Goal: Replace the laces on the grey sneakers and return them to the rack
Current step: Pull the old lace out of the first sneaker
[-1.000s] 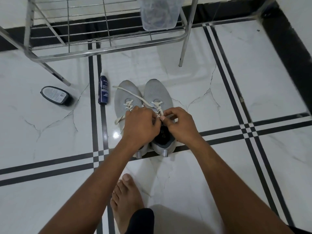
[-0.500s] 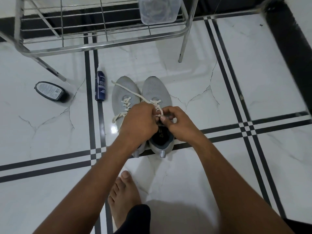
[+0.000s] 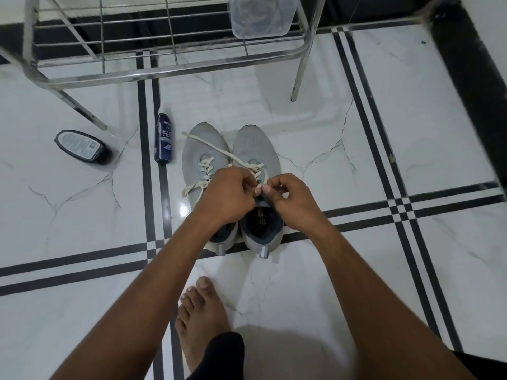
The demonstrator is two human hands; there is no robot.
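Two grey sneakers are standing side by side on the floor (image 3: 411,133), touching along their inner edges. The left sneaker (image 3: 201,149) and the right sneaker (image 3: 253,148) are both pointing their toes away from the person, toward the rack (image 3: 170,68), with heels toward the bare foot (image 3: 199,319); their long axes are running near to far, almost parallel.

Both are carrying cream laces. One loose lace (image 3: 208,148) is trailing from the hands diagonally across the left sneaker's toe, its free end lying at the far left of that toe. Another loose end (image 3: 192,187) is hanging off the left sneaker's outer side.

The left hand (image 3: 229,198) is curling closed over the upper eyelets, fingertips pinching lace at the right sneaker's throat. The right hand (image 3: 292,200) is meeting it there, thumb and forefinger closing on the same lace, where a small loop is arching just beyond the fingertips. The two hands are touching at the fingertips.

Left of the sneakers, one dark blue can (image 3: 163,138) is lying just beside the left sneaker, its long axis also near to far. One black bottle (image 3: 79,146) is lying farther left, near a rack leg. One clear tub (image 3: 262,16) is sitting on the rack's wire shelf.
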